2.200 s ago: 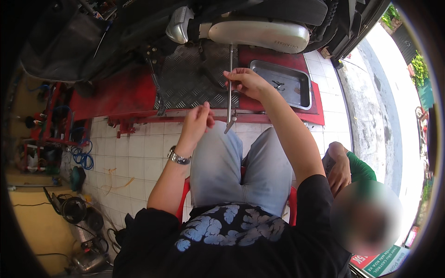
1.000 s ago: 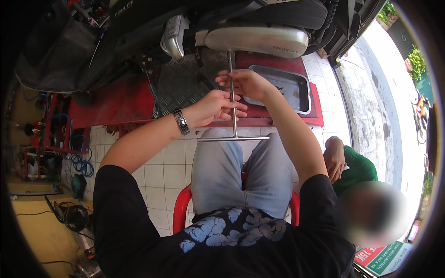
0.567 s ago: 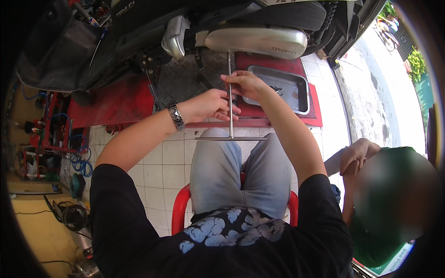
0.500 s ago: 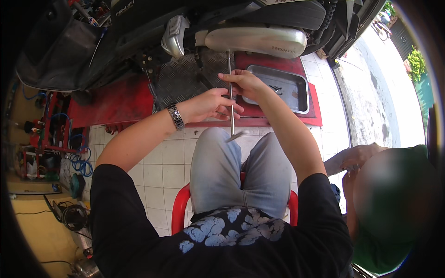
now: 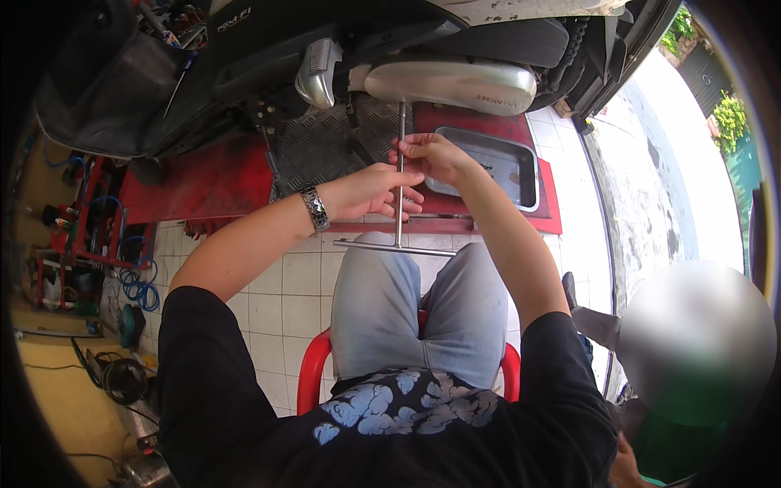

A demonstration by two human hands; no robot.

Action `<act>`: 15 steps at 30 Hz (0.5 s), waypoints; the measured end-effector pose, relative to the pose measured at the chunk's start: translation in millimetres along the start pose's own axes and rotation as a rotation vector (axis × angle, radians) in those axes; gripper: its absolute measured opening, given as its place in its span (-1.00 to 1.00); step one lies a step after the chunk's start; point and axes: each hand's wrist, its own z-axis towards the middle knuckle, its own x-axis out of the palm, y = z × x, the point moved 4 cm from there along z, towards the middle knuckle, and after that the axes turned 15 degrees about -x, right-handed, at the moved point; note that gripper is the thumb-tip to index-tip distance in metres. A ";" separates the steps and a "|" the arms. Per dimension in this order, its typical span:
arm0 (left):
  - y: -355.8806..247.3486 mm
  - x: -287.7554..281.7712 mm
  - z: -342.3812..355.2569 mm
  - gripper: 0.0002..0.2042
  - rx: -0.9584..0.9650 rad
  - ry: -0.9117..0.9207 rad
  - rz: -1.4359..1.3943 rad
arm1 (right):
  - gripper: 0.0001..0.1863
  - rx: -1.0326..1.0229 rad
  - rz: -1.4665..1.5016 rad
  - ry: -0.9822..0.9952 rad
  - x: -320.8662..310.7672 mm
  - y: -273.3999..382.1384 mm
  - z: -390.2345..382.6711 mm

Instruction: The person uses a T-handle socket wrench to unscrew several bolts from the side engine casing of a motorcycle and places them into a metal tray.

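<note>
A T-handle wrench runs from the lower edge of a scooter's silver engine cover toward me, its crossbar lying left to right above my knees. Around the upper shaft, my right hand is closed, with thumb and fingertips on the metal. Lower down, my left hand is open, its fingers stretched out loosely about the shaft and the thumb crossing over it. A metal watch band circles my left wrist. Where the wrench's far end meets the scooter is hidden beneath the cover.
The scooter stands on a red lift platform with a dark tread plate. Right of my hand, a metal tray holds small dark parts. At the lower right is another person. Tool racks and blue hose line the left.
The wrench's crossbar has turned from nearly end-on to lying left to right. My right hand stays around the shaft, slightly lower. The person at the right has shifted.
</note>
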 end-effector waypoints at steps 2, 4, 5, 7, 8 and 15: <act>5.8 -1.4 1.8 -0.58 -0.075 -0.056 0.145 | -0.85 0.014 -0.028 -0.041 -3.8 -4.9 2.0; 14.9 -9.1 7.1 -0.58 -0.136 -0.088 0.272 | -0.88 0.023 -0.033 -0.062 -5.2 -5.3 6.5; 18.9 -9.9 11.7 -0.62 -0.070 -0.133 0.238 | -0.90 0.034 -0.023 -0.074 -9.6 -4.5 8.6; 23.6 -8.4 14.5 -0.63 -0.073 -0.112 0.210 | -0.89 0.044 -0.020 -0.062 -2.1 -4.8 2.8; 21.6 -8.0 14.3 -0.63 -0.074 -0.135 0.210 | -0.88 0.038 -0.046 -0.085 -0.1 -2.5 2.6; 18.8 -5.1 6.5 -0.53 0.047 0.055 0.069 | -0.71 0.027 0.122 0.028 14.4 10.0 -10.3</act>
